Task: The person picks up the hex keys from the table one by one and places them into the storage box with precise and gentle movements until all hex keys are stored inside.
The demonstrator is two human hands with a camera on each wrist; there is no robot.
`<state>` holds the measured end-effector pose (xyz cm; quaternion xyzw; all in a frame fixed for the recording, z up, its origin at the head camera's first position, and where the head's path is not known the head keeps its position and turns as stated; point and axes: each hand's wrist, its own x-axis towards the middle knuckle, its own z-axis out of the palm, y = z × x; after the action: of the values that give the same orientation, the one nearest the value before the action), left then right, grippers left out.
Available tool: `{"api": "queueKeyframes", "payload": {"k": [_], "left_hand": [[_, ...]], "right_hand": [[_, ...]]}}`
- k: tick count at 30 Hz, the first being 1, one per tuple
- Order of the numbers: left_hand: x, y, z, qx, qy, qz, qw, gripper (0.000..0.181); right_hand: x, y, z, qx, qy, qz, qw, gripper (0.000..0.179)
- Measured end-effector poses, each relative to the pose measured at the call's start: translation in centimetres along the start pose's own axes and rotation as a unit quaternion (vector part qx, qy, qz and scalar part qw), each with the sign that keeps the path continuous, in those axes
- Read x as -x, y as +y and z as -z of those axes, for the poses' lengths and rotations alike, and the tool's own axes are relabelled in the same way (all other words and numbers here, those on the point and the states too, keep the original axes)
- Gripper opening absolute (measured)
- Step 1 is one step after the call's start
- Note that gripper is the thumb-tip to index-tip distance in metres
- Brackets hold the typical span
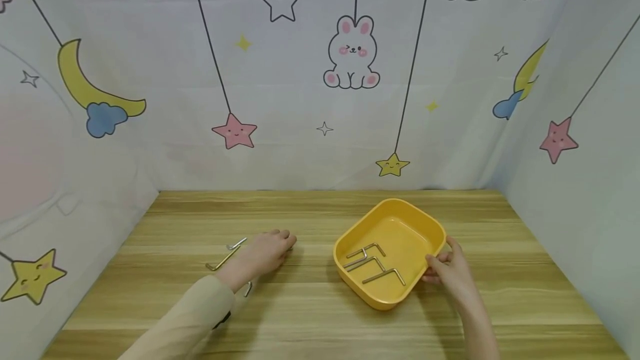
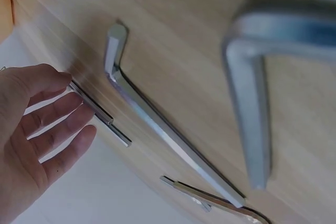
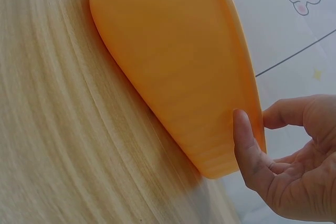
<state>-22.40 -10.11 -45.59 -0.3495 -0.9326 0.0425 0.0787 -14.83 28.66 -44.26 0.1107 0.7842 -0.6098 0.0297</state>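
Observation:
My left hand point(image 1: 264, 253) is low over the table, left of the middle. In the left wrist view its thumb and fingertip pinch the end of a thin silver hex key point(image 2: 97, 106) lying on the wood. Closer to that camera, a larger L-shaped hex key point(image 2: 163, 129) lies on the table. On the right, my right hand point(image 1: 450, 271) grips the rim of a yellow plastic box point(image 1: 405, 232), thumb on one side of the wall and fingers on the other. Several hex keys point(image 1: 372, 263) lie inside the box, toward its left side.
Behind the left hand lie a brass-toned hex key point(image 1: 225, 259) and a small silver one point(image 1: 237, 244). Another short key end point(image 1: 248, 289) shows beneath the wrist. A patterned white cloth point(image 1: 300, 160) encloses the wooden table point(image 1: 300, 321) at back and sides.

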Motion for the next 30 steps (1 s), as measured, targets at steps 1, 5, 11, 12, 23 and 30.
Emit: {"api": "queueKeyframes", "payload": {"k": [1, 5, 11, 12, 23, 30], "left_hand": [[0.0, 0.0, 0.0, -0.001, 0.0, -0.001, 1.0, 0.013], [-0.2, 0.0, -0.1, -0.012, 0.003, -0.001, 0.9999, 0.013], [-0.4, 0.0, -0.3, -0.018, 0.01, -0.001, 0.9998, 0.011], [-0.4, 0.0, -0.3, -0.017, 0.012, 0.0, 0.9998, 0.011], [-1.0, 0.0, -0.7, -0.012, 0.003, 0.004, 0.9999, 0.008], [-1.1, 0.2, -0.7, -0.009, -0.009, 0.011, 0.9999, 0.01]], "right_hand": [[0.0, 0.0, 0.0, 0.0, 0.0, -0.001, 1.0, 0.081], [0.0, -0.1, -0.1, -0.002, -0.001, -0.002, 1.0, 0.081], [0.0, 0.0, -0.1, -0.002, 0.0, -0.002, 1.0, 0.081], [0.0, 0.0, -0.1, -0.003, -0.001, -0.001, 1.0, 0.081], [0.0, 0.1, 0.0, -0.003, 0.0, 0.005, 1.0, 0.081], [0.1, 0.1, -0.1, -0.002, 0.001, 0.009, 1.0, 0.081]]}}
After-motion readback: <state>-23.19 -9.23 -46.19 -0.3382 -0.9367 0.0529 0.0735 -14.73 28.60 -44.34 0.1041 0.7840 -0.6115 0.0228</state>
